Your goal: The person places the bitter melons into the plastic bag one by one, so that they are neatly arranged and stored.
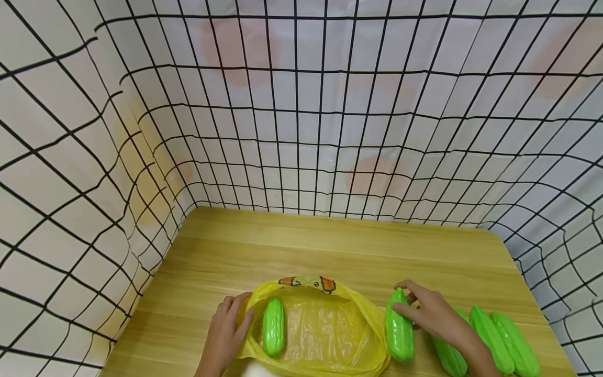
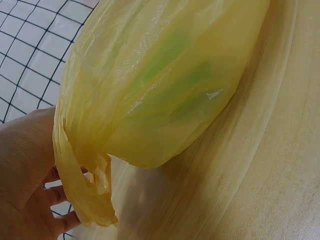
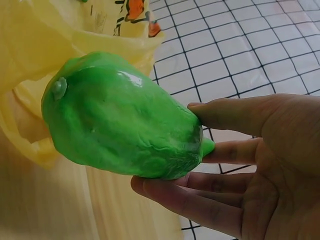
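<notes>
A yellow plastic bag (image 1: 377, 320) lies with its mouth spread wide on the table. My left hand (image 1: 225, 331) holds the left side of its rim; in the left wrist view the bag's handle loop (image 2: 92, 192) hangs beside the fingers. Inside, at the left, lies a glossy green toy gourd (image 1: 273, 327), seen as a green blur through the plastic in the left wrist view. My right hand (image 1: 431, 311) grips a second green gourd (image 3: 120, 120) at its pointed end, between thumb and fingers. That gourd is just outside the bag's right rim; whether they touch I cannot tell.
More green gourds (image 1: 492, 339) lie side by side at the table's right, partly behind my right forearm. The wooden table (image 1: 292, 241) is bordered at the back and sides by white sheeting with a black wire grid (image 1: 311, 110). Something white (image 1: 259, 369) shows at the bag's near edge.
</notes>
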Demonstrator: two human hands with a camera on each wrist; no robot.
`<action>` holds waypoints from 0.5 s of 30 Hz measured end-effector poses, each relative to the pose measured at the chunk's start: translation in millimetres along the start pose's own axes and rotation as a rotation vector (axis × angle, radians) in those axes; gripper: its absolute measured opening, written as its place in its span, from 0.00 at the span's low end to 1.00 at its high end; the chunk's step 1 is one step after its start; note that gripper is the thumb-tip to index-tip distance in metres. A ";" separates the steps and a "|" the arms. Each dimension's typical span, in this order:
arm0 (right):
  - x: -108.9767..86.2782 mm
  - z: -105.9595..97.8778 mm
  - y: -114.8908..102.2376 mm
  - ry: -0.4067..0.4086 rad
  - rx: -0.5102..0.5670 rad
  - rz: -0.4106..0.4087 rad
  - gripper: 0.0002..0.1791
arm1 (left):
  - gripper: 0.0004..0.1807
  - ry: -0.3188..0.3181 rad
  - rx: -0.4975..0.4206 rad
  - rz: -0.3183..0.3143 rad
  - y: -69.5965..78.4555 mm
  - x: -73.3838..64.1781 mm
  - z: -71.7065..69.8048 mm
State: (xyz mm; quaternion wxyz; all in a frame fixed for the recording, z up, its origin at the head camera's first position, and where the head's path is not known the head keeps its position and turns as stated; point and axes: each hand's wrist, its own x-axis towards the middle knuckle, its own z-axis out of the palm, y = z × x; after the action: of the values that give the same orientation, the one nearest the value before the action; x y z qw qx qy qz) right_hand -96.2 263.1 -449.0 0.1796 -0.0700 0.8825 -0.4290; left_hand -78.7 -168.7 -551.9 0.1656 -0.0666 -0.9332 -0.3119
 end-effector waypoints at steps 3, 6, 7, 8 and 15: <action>0.4 0.0 -2.6 0.000 0.000 -0.019 0.31 | 0.19 0.000 -0.002 0.002 -0.2 -0.2 0.0; 1.5 -0.4 -4.7 -0.008 0.001 -0.025 0.31 | 0.19 0.000 0.000 0.000 -0.3 -0.3 -0.3; 1.9 -0.6 -5.4 -0.012 -0.001 -0.024 0.31 | 0.19 -0.002 -0.001 0.000 -0.2 -0.3 -0.5; 2.3 -0.7 -6.1 -0.015 0.000 -0.021 0.31 | 0.19 -0.003 -0.002 -0.001 -0.1 -0.3 -0.8; 5.9 -1.2 -13.9 -0.027 0.014 -0.001 0.31 | 0.19 -0.001 0.001 -0.002 0.9 -0.1 -0.4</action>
State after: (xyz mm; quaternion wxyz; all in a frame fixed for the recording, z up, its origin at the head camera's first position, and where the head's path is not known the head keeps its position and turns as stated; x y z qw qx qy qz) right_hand -102.5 253.7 -438.9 0.1916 -0.0748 0.8769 -0.4344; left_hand -78.3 -168.3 -551.1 0.1646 -0.0657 -0.9335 -0.3118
